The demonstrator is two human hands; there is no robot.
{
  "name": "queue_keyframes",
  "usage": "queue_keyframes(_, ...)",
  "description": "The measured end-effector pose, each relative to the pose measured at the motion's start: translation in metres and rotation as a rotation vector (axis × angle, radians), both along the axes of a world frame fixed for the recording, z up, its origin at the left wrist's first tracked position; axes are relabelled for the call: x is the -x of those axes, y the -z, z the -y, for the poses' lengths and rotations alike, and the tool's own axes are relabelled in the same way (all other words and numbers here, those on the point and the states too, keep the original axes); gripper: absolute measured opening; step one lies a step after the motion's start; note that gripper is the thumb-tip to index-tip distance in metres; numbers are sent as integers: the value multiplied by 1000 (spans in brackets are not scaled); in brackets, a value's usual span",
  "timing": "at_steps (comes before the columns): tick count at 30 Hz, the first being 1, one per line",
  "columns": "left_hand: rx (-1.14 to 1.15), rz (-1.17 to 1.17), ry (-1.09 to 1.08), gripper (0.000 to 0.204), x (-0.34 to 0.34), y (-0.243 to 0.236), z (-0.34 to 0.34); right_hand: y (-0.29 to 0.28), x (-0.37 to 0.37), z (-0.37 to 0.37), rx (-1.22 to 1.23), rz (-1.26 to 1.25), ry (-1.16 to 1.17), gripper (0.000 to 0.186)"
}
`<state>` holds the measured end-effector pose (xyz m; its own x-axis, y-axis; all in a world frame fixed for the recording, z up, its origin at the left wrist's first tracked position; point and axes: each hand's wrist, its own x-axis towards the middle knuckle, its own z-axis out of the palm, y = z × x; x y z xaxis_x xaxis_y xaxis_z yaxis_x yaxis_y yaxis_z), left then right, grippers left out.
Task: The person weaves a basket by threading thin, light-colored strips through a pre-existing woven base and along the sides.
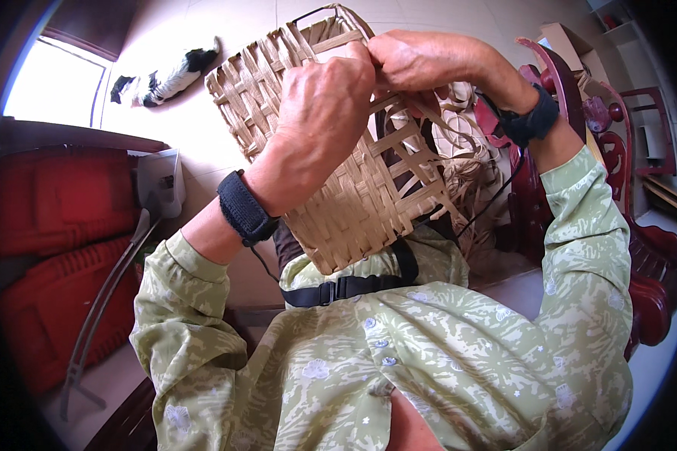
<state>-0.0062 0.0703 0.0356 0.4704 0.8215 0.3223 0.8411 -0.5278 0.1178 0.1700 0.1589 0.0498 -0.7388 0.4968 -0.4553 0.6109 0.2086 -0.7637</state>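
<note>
A half-woven basket (337,207) of flat tan strips rests tilted on my lap, its weave tight at the lower left and loose, with gaps, on the right. My left hand (329,94) lies over its upper part with the fingers curled in. Beside it, my right hand (410,62) is closed, fingertips meeting those of the left at a tan strip by the rim. The exact pinch is hidden behind the knuckles. Loose strip ends (447,203) stick out at the basket's right side.
A heap of loose tan strips (466,169) hangs at the right, next to a dark red carved wooden chair (560,86). Red cushions (60,199) and a pale bin (160,184) are on the left. A black-and-white animal (169,79) lies on the tiled floor.
</note>
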Motion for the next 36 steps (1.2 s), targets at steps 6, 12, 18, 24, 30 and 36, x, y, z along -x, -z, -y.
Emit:
queue_keyframes(6,-61,17,51,26,6,-2,3,1,-14,4,46,-51,5,35)
queue_keyframes(12,-30,37,56,19,9,0,2,1,-16,11,25,-85,62,40)
queue_keyframes(18,-57,395,153,15,42,-12,-11,-22,3,55,-130,-111,265,34)
queue_keyframes(24,-102,93,185,14,53,-18,-24,-28,25,64,-613,128,269,21)
queue_keyframes(30,60,283,237,11,54,-4,-36,-34,37,62,-878,206,133,27)
queue_keyframes(36,324,317,139,17,57,-12,-35,-27,43,55,-699,118,347,27)
